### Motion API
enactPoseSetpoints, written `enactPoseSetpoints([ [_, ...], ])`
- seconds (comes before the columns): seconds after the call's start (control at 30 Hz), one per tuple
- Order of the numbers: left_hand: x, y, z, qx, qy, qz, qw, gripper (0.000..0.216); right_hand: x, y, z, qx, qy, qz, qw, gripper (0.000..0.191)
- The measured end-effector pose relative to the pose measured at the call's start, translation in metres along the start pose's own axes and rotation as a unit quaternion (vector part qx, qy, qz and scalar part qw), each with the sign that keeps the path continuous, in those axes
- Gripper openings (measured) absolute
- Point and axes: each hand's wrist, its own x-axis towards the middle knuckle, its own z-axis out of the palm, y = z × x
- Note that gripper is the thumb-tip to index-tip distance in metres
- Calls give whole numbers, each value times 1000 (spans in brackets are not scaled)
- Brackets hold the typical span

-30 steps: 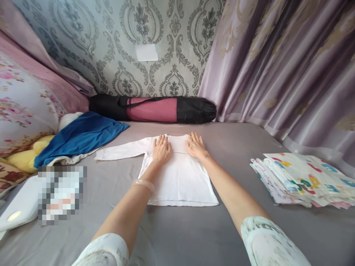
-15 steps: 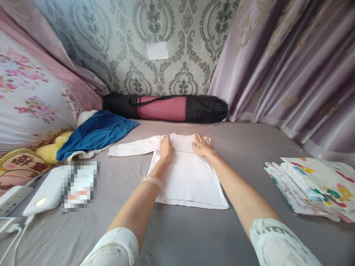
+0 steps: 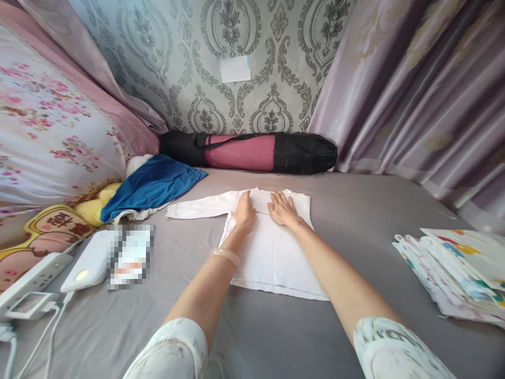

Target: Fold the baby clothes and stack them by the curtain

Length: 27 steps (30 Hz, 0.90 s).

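A small white long-sleeved shirt [image 3: 276, 252] lies spread on the grey bed sheet, its neckline away from me. One sleeve reaches out flat to the left; on the right no sleeve shows beyond the body. My left hand [image 3: 245, 209] rests on the shirt's upper left, near the shoulder, fingers stretched out and tilted partly onto its edge. Flat on the upper chest, just right of the collar, lies my right hand [image 3: 283, 209] with its fingers apart. Neither hand holds anything.
A black and pink roll bag [image 3: 240, 152] lies along the wall. To the left are a blue cloth [image 3: 152, 181], a plush toy [image 3: 51, 231], a white power bank [image 3: 92, 258], a power strip [image 3: 35, 279] and cables. Folded patterned clothes [image 3: 453, 273] are stacked at right.
My right hand has shifted inward toward the collar, closer to the left hand. The left hand has rolled slightly onto its edge. The whole view has swung a little to the left.
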Motion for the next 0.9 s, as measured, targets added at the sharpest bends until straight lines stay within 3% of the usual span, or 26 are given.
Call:
enactPoseSetpoints([
  [0.2,-1,-2,-1,-11,11,-2,1000,67,1,-8,-7,2,-13,6,1000,62],
  [0.33,-1,-3,-1,-11,6,5,1000,67,0,-27,-9,17,15,-39,999,61],
  [0.47,-1,-4,-1,-12,10,7,1000,66,0,-40,-3,37,-7,-56,998,61],
  [0.67,-1,-4,-1,-17,17,2,1000,64,1,-39,5,28,4,-53,998,61],
  [0.9,-1,-4,1,-40,40,-16,998,59,12,-42,-6,35,-24,-49,998,61],
])
